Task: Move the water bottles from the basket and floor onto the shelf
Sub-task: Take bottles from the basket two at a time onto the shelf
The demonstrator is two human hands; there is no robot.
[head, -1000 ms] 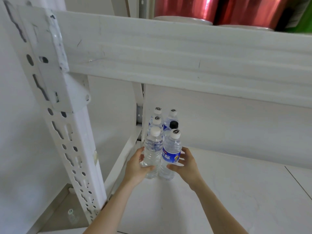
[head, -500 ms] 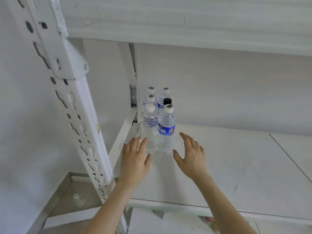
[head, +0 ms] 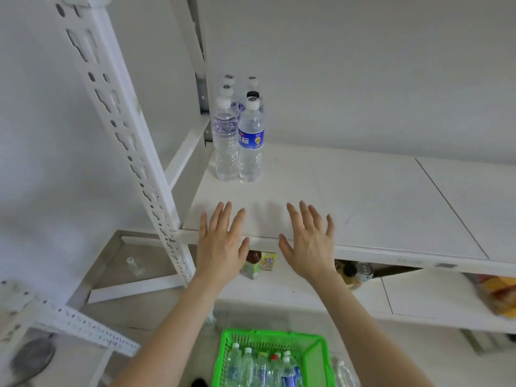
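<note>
I look down on both my hands, held out palms down over the front edge of a white shelf. My left hand and my right hand are side by side but apart. Each is spread wide with straight fingers and holds nothing.

Well beyond them, in the shelf's back left corner, a cluster of water bottles stands upright and packed close in two short rows; six caps show. The front right one, the blue-label bottle, touches the clear one beside it. Behind it is a black cap. A white perforated post rises at the shelf's left front corner.

Below, on the floor, sits a green basket with more bottles standing in it, one red-capped. A blurred floor bottle is just beside the basket's right wall. Small colourful cartons sit on a lower shelf beneath my hands.
</note>
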